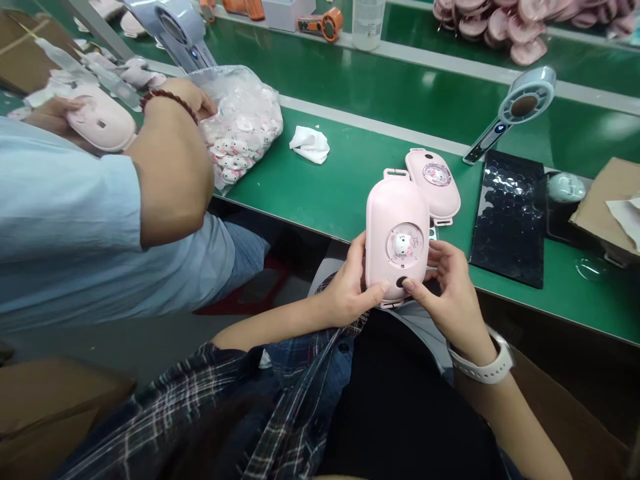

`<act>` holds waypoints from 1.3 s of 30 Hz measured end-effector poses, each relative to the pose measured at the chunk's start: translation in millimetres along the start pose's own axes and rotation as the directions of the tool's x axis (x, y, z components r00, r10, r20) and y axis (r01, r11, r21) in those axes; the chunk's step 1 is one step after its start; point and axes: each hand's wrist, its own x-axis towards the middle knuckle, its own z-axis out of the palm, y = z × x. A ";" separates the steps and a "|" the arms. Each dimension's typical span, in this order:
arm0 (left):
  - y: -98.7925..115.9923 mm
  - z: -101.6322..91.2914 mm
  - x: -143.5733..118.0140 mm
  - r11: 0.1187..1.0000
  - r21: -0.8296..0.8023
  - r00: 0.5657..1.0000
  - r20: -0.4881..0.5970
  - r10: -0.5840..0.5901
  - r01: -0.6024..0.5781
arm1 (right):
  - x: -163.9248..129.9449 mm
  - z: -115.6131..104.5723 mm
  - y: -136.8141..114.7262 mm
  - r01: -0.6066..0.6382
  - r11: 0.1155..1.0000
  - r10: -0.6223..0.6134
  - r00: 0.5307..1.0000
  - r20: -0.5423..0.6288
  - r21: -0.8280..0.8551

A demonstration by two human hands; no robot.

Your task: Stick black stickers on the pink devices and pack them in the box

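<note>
Between my hands is a pale pink oval plastic case (pixel 383 207), held up in front of the bench edge. A small white cat figure (pixel 402 245) sits in its round recess, with a dark oval spot below. My left hand (pixel 354 283) grips the case's left side, thumb on the front face. On the right side my right hand (pixel 447 283) is closed round the lower edge, its thumb tip by the dark spot. The fingers behind the case are partly hidden. Just beyond it lies a second pink case (pixel 440 190) with a round window on the bench.
At left a co-worker's arm (pixel 175 160) reaches to a plastic bag (pixel 250 100) of small cat figures; the other hand holds a pink shell (pixel 103 123). A crumpled tissue (pixel 310 144), a black textured sheet (pixel 507 220), a handheld fan (pixel 515 107) and a cardboard box (pixel 607 200) are on the bench.
</note>
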 end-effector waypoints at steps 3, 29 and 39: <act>1.9 -0.4 1.2 0.999 -0.021 0.999 0.037 0.029 -0.028 | -1.7 -0.1 -0.4 -0.036 0.996 0.025 0.990 0.142 0.078; 10.9 2.4 6.1 0.991 0.123 0.947 0.321 0.003 -0.045 | -12.7 -5.6 6.6 0.008 0.902 0.029 0.997 -0.077 0.432; 12.2 1.4 5.4 0.989 0.149 0.947 0.317 -0.052 0.005 | -10.1 -4.3 5.3 0.009 0.929 0.024 0.996 -0.086 0.369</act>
